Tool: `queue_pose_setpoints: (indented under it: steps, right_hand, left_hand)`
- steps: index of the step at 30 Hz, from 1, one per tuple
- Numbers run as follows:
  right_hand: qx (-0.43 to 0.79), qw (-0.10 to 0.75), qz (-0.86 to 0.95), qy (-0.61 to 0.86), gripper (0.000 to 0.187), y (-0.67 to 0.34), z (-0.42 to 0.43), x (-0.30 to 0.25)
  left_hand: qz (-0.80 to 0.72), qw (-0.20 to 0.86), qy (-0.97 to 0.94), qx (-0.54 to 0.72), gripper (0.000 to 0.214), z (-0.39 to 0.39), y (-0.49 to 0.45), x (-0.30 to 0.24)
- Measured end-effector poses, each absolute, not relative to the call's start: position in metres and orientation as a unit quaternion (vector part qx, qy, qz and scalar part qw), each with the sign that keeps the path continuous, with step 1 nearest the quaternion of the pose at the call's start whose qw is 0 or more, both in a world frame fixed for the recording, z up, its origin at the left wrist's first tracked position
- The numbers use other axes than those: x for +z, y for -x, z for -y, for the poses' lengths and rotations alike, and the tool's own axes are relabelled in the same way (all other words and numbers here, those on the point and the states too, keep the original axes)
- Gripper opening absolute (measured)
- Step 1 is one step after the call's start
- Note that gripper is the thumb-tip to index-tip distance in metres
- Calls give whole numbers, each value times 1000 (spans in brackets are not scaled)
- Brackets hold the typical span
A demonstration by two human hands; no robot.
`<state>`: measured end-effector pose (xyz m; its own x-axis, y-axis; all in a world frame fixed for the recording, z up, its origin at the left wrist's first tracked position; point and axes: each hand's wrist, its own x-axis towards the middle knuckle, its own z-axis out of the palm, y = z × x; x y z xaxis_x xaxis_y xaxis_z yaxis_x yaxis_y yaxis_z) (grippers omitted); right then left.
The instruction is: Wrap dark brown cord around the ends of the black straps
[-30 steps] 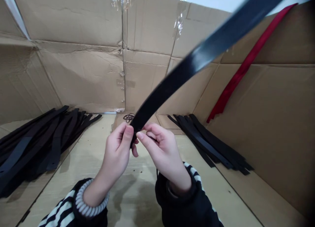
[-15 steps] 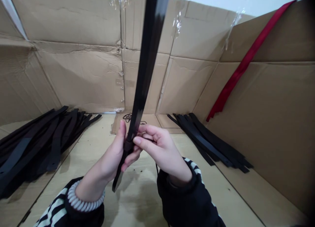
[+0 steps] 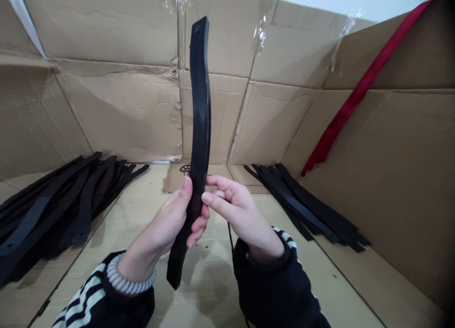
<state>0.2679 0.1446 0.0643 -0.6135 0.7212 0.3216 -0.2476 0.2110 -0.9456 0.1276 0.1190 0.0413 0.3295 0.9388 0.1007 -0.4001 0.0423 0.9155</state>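
One black strap [image 3: 199, 110] sits between the left hand [image 3: 159, 219] and right hand [image 3: 238, 209]; one strap pile [image 3: 71, 205] lies left of them, a second strap pile [image 3: 305, 205] right, and one red strip [image 3: 359, 95] beyond.

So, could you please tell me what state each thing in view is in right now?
Black strap: upright, curved, with a hole near its top end.
Left hand: gripping the strap's lower part.
Right hand: fingertips at the strap's edge.
Left strap pile: lying in a loose heap.
Right strap pile: lying in a loose heap.
Red strip: hanging diagonally against the cardboard wall.
Spiral wristband: worn on the left wrist.
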Motion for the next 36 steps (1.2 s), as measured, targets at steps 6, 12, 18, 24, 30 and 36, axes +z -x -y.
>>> queue_pose_setpoints:
  steps: [6, 12, 18, 24, 30, 36]
  right_hand:
    - [611, 385, 670, 171, 23, -261, -146, 61]
    - [597, 473, 609, 223, 33, -253, -150, 55]
    - [552, 497, 634, 213, 30, -254, -151, 55]
    - [528, 458, 677, 229, 24, -268, -150, 63]
    - [553, 253, 733, 305, 40, -305, -172, 44]
    - [519, 116, 780, 330, 35, -349, -159, 82]
  left_hand:
    - [-346, 659, -488, 456, 77, -117, -124, 43]
    - [-370, 576, -501, 530, 65, -121, -134, 46]
    - [-408, 434, -553, 583, 50, -121, -135, 46]
    - [-372, 493, -530, 581, 52, -115, -121, 50]
    - [-370, 530, -653, 396, 50, -94, -88, 60]
    - [-407, 203, -888, 65, 39, -63, -57, 71]
